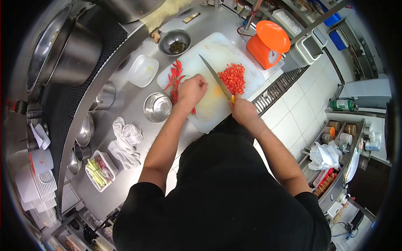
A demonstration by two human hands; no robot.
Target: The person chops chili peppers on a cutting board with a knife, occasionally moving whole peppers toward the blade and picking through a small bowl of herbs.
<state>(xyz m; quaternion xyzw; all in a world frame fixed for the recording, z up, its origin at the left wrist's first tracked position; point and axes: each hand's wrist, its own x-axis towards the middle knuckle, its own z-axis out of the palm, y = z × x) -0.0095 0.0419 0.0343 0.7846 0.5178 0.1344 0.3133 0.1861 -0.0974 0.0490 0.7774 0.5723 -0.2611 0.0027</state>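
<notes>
My right hand [244,111] is closed round the yellow handle of a kitchen knife [215,75], whose long blade points away from me over the white cutting board [205,118]. Against the right side of the blade lies a heap of chopped red chillies [233,78]. My left hand [192,90] is on the left part of the board with its fingers curled together. What they hold, if anything, is hidden. Whole red chillies [174,77] lie beside and partly under that hand.
An orange kitchen scale [268,44] stands beyond the board's right corner. Around the board's left side are a metal bowl [175,42], a white plastic tub [143,71] and a steel container [158,107]. A crumpled cloth [125,143] and a white basket of vegetables [101,170] lie nearer.
</notes>
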